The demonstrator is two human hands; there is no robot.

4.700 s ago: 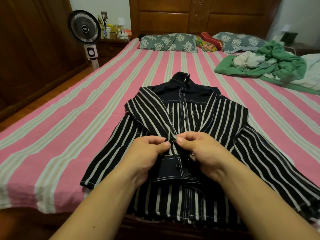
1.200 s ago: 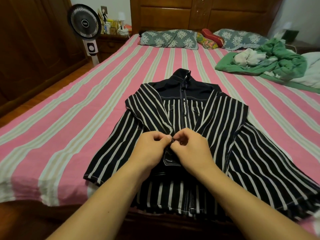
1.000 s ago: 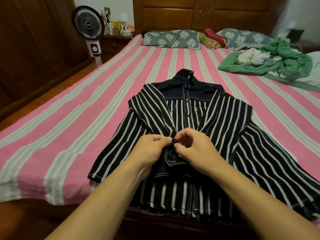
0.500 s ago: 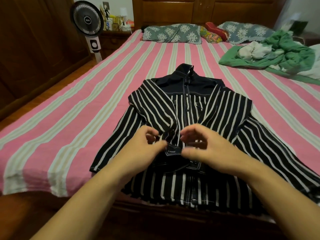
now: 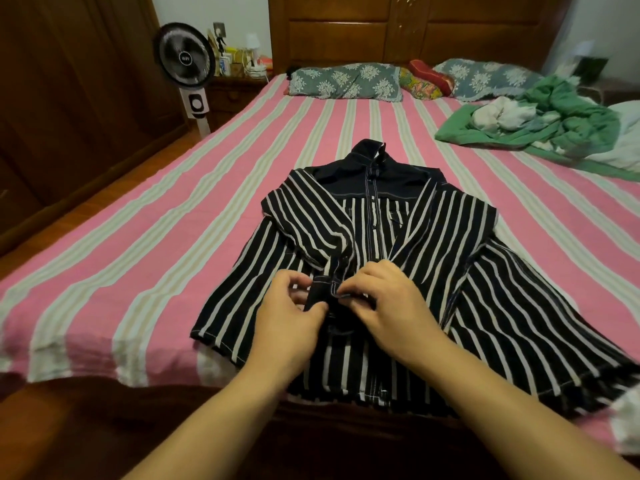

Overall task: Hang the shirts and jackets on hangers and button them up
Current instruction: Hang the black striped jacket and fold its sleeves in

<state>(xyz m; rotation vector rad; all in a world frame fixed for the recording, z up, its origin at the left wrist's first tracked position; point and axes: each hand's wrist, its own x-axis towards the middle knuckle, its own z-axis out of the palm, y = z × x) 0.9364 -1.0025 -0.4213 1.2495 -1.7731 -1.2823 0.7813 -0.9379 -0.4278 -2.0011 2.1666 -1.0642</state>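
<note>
A dark navy shirt with white stripes [image 5: 450,244] lies flat on the bed, collar pointing away from me, its front placket closed down the chest. Both sleeves are folded in over the front. My left hand [image 5: 291,317] and my right hand [image 5: 388,306] meet over the dark cuff [image 5: 323,289] of the left sleeve at the shirt's middle. Each hand pinches an edge of that cuff between thumb and fingers. A small button shows just above the cuff. No hanger is visible.
The bed [image 5: 138,258] has a pink and pale striped sheet. Patterned pillows [image 5: 346,81] lie by the wooden headboard. A heap of green and white clothes [image 5: 540,123] is at the far right. A standing fan [image 5: 183,67] and a wardrobe are on the left.
My hands finished at the higher button, opened briefly, then dropped a little lower and closed on the cuff's edge. The camera view shifted slightly.
</note>
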